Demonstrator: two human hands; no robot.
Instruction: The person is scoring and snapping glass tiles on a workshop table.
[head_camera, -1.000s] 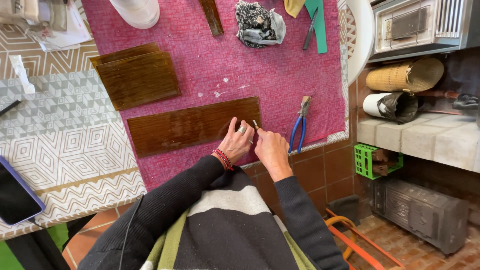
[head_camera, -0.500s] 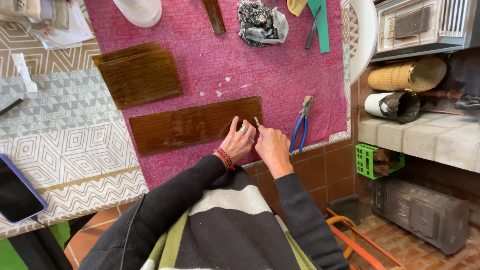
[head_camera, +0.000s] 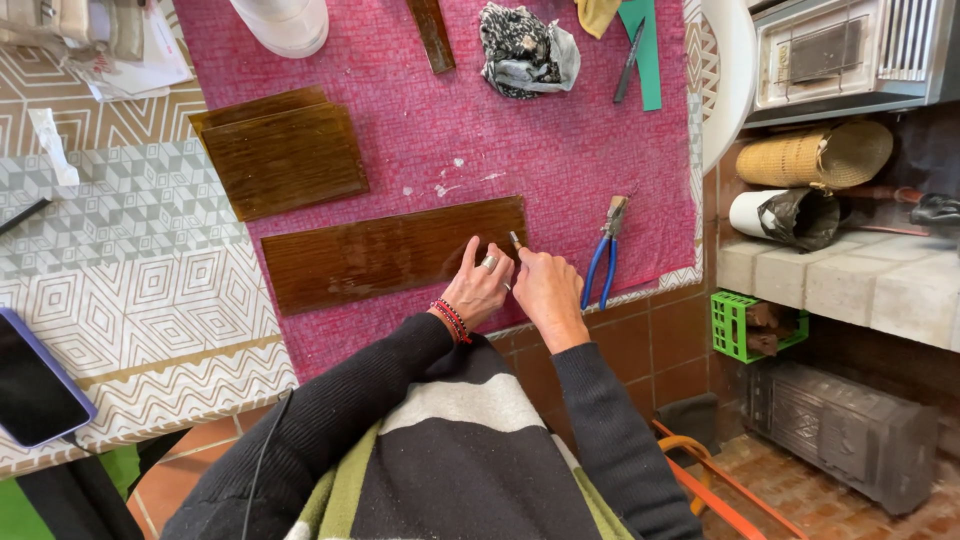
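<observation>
Currently both hands sit at the right end of the long amber glass strip (head_camera: 390, 255), which lies flat on the pink cloth (head_camera: 560, 140) near the table's front edge. Left hand (head_camera: 480, 285) rests fingers-down on the strip, loosely spread, ring visible, gripping nothing. Right hand (head_camera: 545, 288) is closed around a small glass cutter (head_camera: 516, 241), tip at the strip's right edge. Blue-handled pliers (head_camera: 603, 262) lie just beside the right hand, untouched. Stacked amber glass sheets (head_camera: 280, 155) sit well apart, upper left. Phone (head_camera: 35, 385) lies near the left table edge.
</observation>
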